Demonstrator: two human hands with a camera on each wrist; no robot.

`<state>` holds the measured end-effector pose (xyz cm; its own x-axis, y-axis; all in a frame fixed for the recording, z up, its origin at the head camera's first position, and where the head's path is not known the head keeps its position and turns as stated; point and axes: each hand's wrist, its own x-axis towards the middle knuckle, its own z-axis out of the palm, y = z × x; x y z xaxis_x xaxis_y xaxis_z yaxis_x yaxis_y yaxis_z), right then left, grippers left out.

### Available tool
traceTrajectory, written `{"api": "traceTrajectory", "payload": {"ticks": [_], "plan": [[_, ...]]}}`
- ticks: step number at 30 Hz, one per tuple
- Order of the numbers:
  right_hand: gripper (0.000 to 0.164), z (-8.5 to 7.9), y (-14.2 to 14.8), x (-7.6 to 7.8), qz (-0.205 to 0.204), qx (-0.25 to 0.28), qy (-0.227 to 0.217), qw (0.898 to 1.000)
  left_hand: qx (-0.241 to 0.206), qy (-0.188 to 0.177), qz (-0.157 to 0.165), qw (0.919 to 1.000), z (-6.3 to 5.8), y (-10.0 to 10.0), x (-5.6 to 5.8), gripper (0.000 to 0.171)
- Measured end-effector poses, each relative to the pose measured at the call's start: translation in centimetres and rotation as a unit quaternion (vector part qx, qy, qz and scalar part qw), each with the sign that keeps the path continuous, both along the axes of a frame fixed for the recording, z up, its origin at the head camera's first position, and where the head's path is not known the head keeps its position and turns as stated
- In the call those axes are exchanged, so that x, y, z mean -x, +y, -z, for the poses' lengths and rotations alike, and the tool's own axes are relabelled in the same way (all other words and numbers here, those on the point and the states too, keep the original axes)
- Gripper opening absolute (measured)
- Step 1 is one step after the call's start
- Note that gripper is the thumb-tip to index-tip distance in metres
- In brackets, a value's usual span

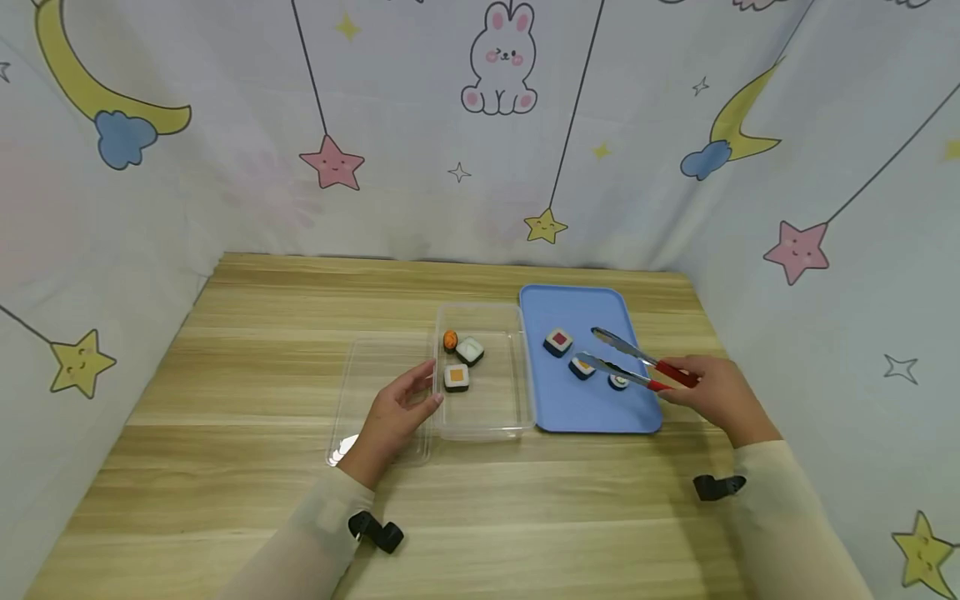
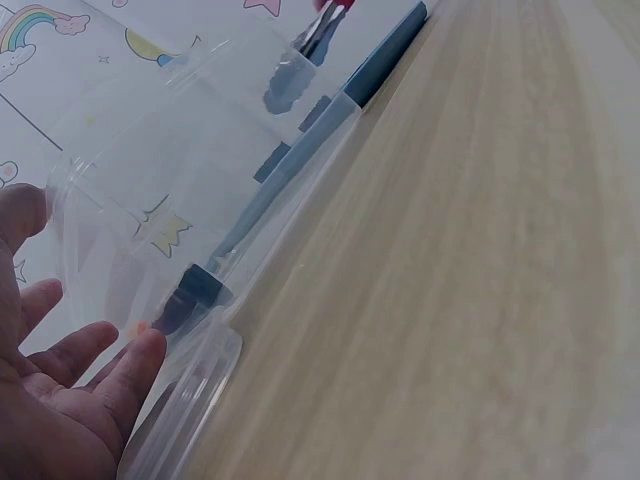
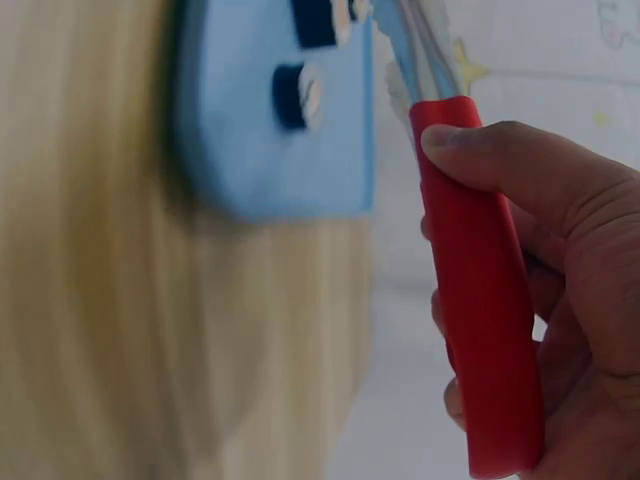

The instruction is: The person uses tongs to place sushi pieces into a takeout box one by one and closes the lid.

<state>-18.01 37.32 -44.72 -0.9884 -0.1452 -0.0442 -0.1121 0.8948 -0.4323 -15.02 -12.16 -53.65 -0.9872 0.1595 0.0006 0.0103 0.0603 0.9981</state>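
Note:
My right hand [image 1: 716, 396] grips tongs by their red handles [image 3: 480, 280]. The tongs' metal arms are spread over a blue tray [image 1: 592, 417], with nothing between the tips. On the tray sit a red-centred sushi roll [image 1: 557, 342], an orange-centred one [image 1: 581, 367] and a small round one [image 1: 618, 382], the last two partly covered by the tongs. My left hand [image 1: 393, 421] has its fingertips at the left wall of a clear plastic box [image 1: 491, 408], fingers loosely extended. Inside that box lie an orange-topped piece [image 1: 450, 340], a whitish roll [image 1: 470, 351] and a yellow-centred roll [image 1: 456, 377].
A clear lid [image 1: 375, 350] lies flat left of the box, partly under my left hand and forearm. Box and tray stand side by side on the wooden table [image 1: 525, 517]. Printed cloth [image 1: 420, 108] hangs behind and along both sides.

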Motion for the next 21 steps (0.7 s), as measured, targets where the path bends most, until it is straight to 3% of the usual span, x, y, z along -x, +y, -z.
{"api": "traceTrajectory", "payload": {"ticks": [10, 21], "plan": [[0.052, 1.5, 3.8, -3.5, 0.02, -0.018, -0.008, 1.0, -0.011, 0.001, 0.0, 0.9999, 0.1, 0.0, 0.2, 0.061], [0.043, 1.9, 3.9, -4.3, 0.016, -0.012, 0.008, 1.0, 0.002, -0.002, 0.0, 1.0, 0.2, -0.1, 0.2, 0.062]]}}
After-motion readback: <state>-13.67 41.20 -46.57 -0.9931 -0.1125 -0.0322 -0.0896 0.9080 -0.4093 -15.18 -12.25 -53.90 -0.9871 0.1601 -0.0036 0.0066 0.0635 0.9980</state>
